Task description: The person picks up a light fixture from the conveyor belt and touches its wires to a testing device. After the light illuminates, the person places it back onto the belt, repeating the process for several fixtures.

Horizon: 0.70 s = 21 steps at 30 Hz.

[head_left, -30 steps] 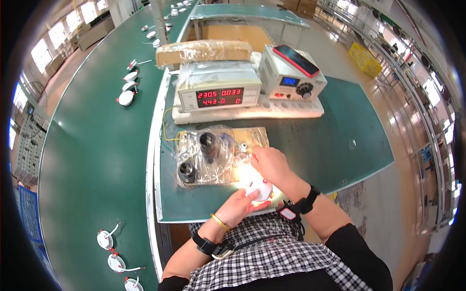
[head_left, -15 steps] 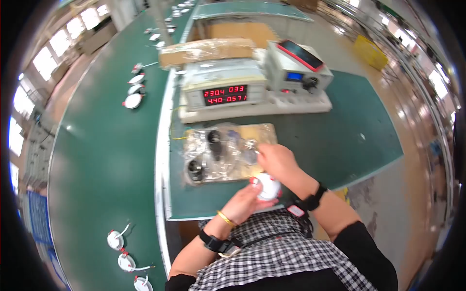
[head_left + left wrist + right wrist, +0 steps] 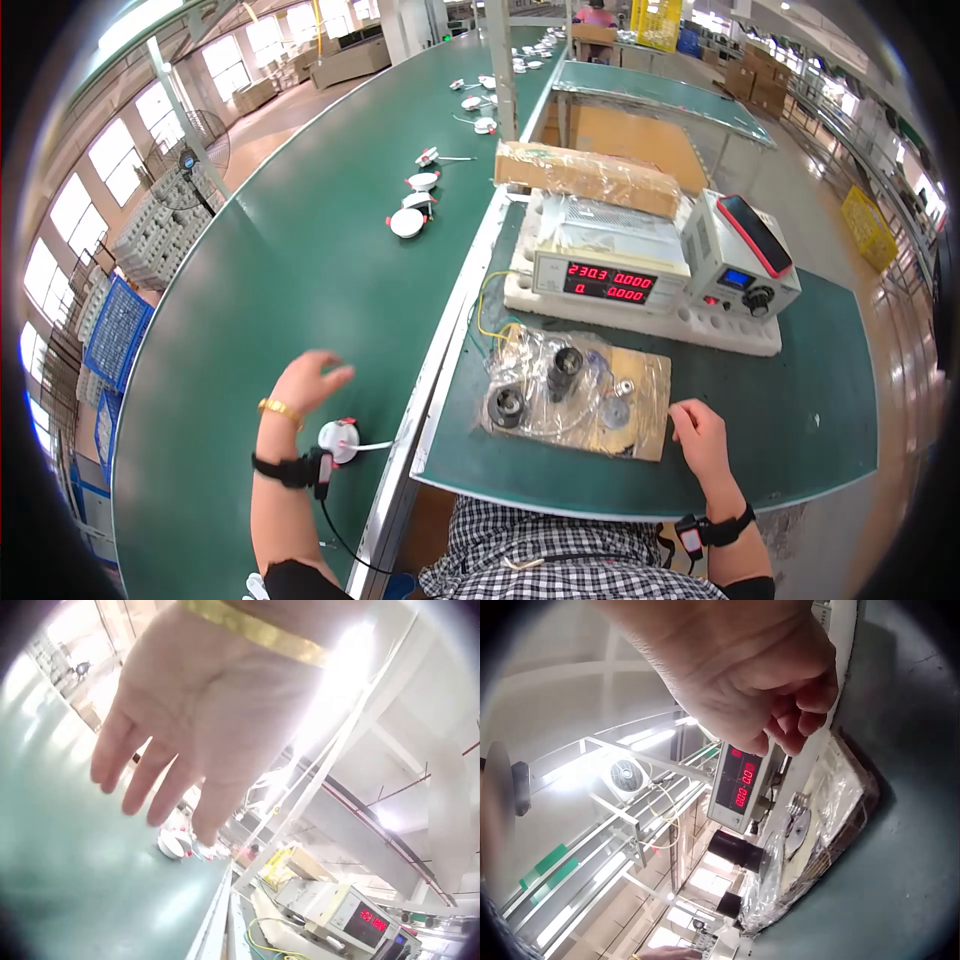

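Round white lamp [image 3: 338, 441], lying flat, unlit

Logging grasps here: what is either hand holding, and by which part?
Nothing. The left hand is spread open near the white lamp; the right hand is empty too.

Pretty clearly a factory floor, some kind of lamp assembly line. There's a long green conveyor belt [image 3: 280, 260] with white round lamps [image 3: 407, 222] strung along it. A test meter [image 3: 608, 281] with red digits and a dial power box [image 3: 745, 275] sit on the green table [image 3: 800, 420]. Also stacked blue crates [image 3: 115, 330], a big floor fan [image 3: 190, 160] and tall windows [image 3: 110, 150] down the hall.
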Available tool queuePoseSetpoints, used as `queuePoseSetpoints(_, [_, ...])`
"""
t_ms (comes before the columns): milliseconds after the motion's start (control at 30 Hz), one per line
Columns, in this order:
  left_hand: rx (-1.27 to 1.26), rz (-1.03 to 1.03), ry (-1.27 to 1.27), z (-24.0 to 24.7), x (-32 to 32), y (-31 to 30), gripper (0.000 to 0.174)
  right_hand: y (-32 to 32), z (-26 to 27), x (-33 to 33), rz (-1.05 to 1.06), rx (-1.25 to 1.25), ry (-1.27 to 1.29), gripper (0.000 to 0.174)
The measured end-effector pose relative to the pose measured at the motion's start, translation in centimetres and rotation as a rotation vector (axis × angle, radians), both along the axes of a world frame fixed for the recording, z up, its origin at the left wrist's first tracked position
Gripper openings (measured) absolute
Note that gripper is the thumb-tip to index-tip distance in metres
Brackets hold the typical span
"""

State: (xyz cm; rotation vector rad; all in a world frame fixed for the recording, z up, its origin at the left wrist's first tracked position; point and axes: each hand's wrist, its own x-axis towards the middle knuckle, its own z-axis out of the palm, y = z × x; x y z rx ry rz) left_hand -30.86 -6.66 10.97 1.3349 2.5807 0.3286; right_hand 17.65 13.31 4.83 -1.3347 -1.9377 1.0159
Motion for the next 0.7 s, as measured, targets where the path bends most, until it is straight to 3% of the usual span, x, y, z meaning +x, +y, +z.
queuePoseSetpoints(67, [0.208,-0.004,-0.008,-1.1,-1.9,6.0,0.048,0.4,-0.2,-0.1,-0.082,-0.006,0.037,0.017])
queuePoseSetpoints(133, [0.282,-0.083,0.080,-4.1,-5.5,12.4,0.056,1.2,-1.2,0.4,-0.116,0.005,0.039,0.017])
queuePoseSetpoints(233, [0.309,-0.039,0.147,-8.5,-9.8,22.0,0.067,2.2,-1.9,1.0,-0.196,0.013,0.034,0.017])
queuePoseSetpoints(300, [0.360,0.142,0.276,-10.0,-11.3,26.5,0.080,2.7,-2.1,1.5,-0.242,0.000,0.022,0.017])
queuePoseSetpoints(367, [0.271,0.245,0.194,-10.2,-12.4,29.7,0.095,3.2,-2.2,1.9,-0.268,-0.012,0.013,0.017])
queuePoseSetpoints(500, [0.245,0.344,0.154,-11.7,-13.8,33.2,0.093,3.8,-2.8,2.7,-0.306,-0.027,0.005,0.016])
queuePoseSetpoints(667, [0.064,0.266,0.172,-9.9,-10.9,31.1,0.064,4.0,-2.7,2.1,-0.270,-0.006,0.033,0.016])
queuePoseSetpoints(700, [0.043,0.142,-0.058,-8.2,-10.4,29.4,0.061,3.9,-2.1,1.4,-0.283,-0.002,0.035,0.016])
